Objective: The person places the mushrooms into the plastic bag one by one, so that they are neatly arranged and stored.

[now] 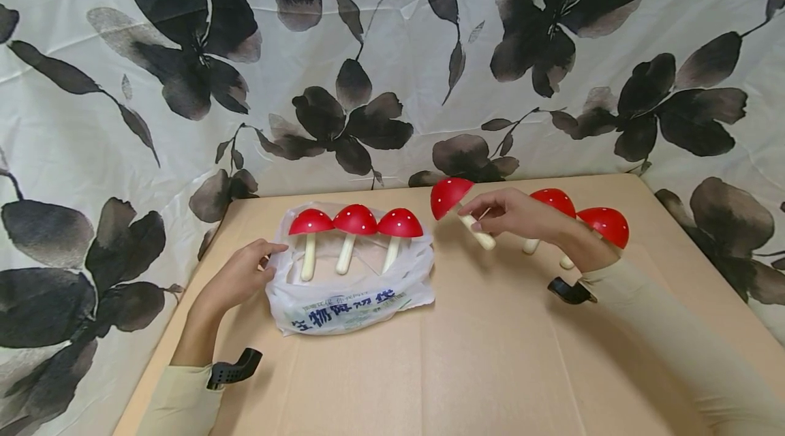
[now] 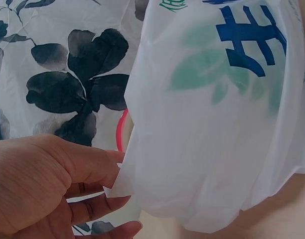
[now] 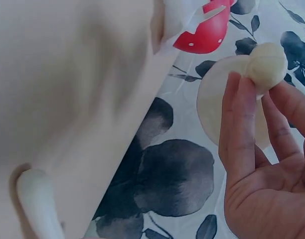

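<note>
One blue-lettered bag [image 1: 352, 310] in pinching left hand [image 1: 240, 275], mushroom [image 1: 449, 198] in pinching right hand [image 1: 520, 215]

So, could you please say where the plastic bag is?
In the head view, the white plastic bag lies just left of centre, between the left hand and the held toy mushroom.

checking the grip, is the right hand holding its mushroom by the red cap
No, the right hand pinches its mushroom by the pale stem, below the red cap.
</note>
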